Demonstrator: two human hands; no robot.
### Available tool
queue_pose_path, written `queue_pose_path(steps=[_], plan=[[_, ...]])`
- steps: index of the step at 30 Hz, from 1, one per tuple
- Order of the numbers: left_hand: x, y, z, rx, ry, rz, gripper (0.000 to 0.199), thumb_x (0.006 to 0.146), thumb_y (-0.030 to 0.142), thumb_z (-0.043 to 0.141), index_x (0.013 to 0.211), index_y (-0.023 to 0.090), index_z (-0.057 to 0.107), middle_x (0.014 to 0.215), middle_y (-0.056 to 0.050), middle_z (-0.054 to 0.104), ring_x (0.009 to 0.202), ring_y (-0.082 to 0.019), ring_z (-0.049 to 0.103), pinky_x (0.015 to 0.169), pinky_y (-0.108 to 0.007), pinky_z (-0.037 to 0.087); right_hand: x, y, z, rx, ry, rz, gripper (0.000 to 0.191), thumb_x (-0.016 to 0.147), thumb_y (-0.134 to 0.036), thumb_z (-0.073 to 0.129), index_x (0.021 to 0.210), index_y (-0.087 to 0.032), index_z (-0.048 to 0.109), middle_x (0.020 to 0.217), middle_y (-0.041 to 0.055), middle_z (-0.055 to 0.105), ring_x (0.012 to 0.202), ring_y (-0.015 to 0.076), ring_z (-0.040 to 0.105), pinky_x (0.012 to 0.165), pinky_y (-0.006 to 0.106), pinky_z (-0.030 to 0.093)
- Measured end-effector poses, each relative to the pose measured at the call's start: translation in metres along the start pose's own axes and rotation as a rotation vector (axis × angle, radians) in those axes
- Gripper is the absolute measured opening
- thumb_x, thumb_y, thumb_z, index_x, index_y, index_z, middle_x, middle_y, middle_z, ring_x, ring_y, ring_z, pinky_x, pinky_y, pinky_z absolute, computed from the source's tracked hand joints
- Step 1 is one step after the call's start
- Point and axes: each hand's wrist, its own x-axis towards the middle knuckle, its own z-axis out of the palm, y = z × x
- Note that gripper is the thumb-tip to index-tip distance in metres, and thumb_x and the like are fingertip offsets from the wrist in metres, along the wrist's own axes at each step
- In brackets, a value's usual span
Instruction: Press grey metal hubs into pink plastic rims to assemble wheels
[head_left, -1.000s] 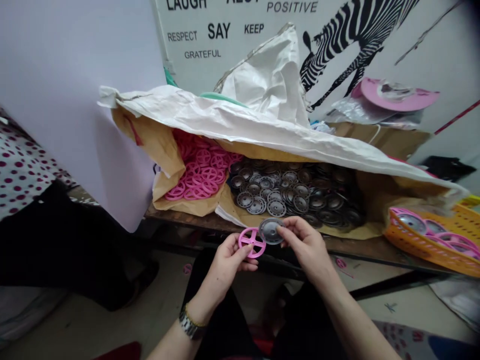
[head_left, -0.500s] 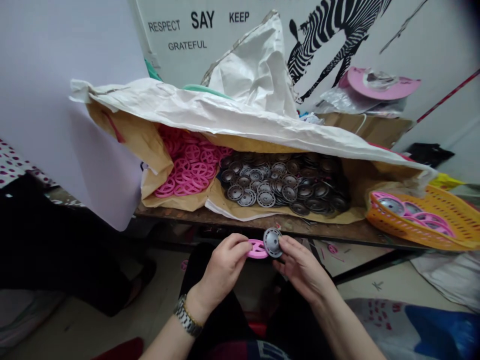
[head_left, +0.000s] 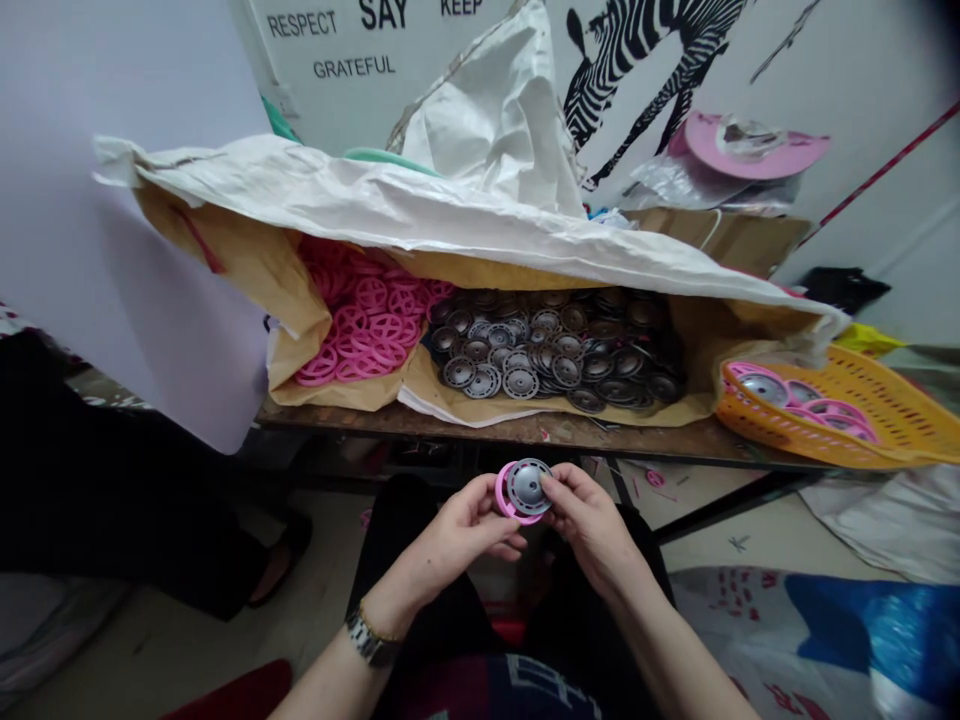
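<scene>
Between my two hands, in front of the bench edge, a grey slotted plastic disc (head_left: 529, 487) lies over a pink plastic ring (head_left: 502, 494). My left hand (head_left: 472, 522) is closed on the pink ring at its left side. With thumb and fingers my right hand (head_left: 585, 510) grips the grey disc at its right edge. The disc sits a little off to the right, so a pink crescent shows at the left and below. Beyond them on the bench are a heap of pink spoked rings (head_left: 367, 325) and a heap of grey discs (head_left: 525, 355).
Brown paper-lined white sacking (head_left: 465, 215) surrounds both heaps. An orange basket (head_left: 900, 410) at the right holds several pink-and-grey pieces. A person's dark-clothed leg (head_left: 150, 500) stands at the left. A printed plastic sack (head_left: 750, 610) lies on the floor at the right.
The pink ring has turned from nearly edge-on to face up towards me. The grey disc has moved left from beside the ring to over it. My view has shifted slightly.
</scene>
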Motion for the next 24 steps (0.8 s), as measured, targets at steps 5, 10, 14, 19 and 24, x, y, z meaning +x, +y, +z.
queue_pose_path(steps=[5, 10, 14, 19, 24], plan=[[0.002, -0.003, 0.004, -0.059, 0.100, 0.034, 0.040, 0.081, 0.043, 0.073, 0.108, 0.015, 0.062, 0.092, -0.006, 0.067, 0.074, -0.014, 0.067, 0.071, -0.029, 0.058, -0.003, 0.001, 0.002, -0.188, 0.036, -0.177, 0.040, 0.070, -0.053, 0.079, 0.079, -0.020, 0.058, 0.070, -0.0012, 0.062, 0.065, 0.0152, 0.056, 0.063, 0.026, 0.044], [0.010, -0.010, 0.006, 0.003, 0.169, 0.078, 0.038, 0.080, 0.046, 0.072, 0.100, 0.014, 0.064, 0.082, -0.003, 0.066, 0.065, -0.014, 0.065, 0.063, -0.027, 0.058, -0.007, 0.007, 0.003, -0.303, 0.023, -0.278, 0.029, 0.079, -0.039, 0.073, 0.096, -0.023, 0.057, 0.088, 0.0011, 0.070, 0.083, 0.0191, 0.065, 0.076, 0.029, 0.048], [0.011, -0.010, 0.006, 0.080, 0.200, 0.145, 0.031, 0.082, 0.044, 0.069, 0.093, 0.015, 0.065, 0.084, -0.002, 0.064, 0.072, -0.016, 0.064, 0.063, -0.027, 0.058, -0.010, 0.008, 0.001, -0.404, 0.015, -0.313, 0.032, 0.083, -0.035, 0.070, 0.109, -0.023, 0.057, 0.103, 0.0047, 0.070, 0.097, 0.0219, 0.065, 0.088, 0.034, 0.048], [0.010, -0.009, 0.004, 0.157, 0.156, 0.196, 0.025, 0.088, 0.039, 0.063, 0.096, 0.016, 0.066, 0.090, -0.003, 0.063, 0.081, -0.017, 0.063, 0.066, -0.025, 0.057, -0.013, -0.001, 0.001, -0.389, -0.078, -0.293, 0.024, 0.087, -0.041, 0.064, 0.102, -0.021, 0.065, 0.098, 0.0043, 0.071, 0.093, 0.0206, 0.064, 0.084, 0.031, 0.049], [0.008, -0.009, 0.005, 0.270, 0.087, 0.231, 0.026, 0.093, 0.038, 0.056, 0.105, 0.016, 0.064, 0.093, -0.003, 0.061, 0.082, -0.017, 0.062, 0.067, -0.026, 0.058, -0.016, -0.005, 0.000, -0.418, -0.059, -0.284, 0.022, 0.086, -0.041, 0.065, 0.092, -0.020, 0.069, 0.087, 0.0014, 0.069, 0.082, 0.0178, 0.062, 0.076, 0.027, 0.047]])
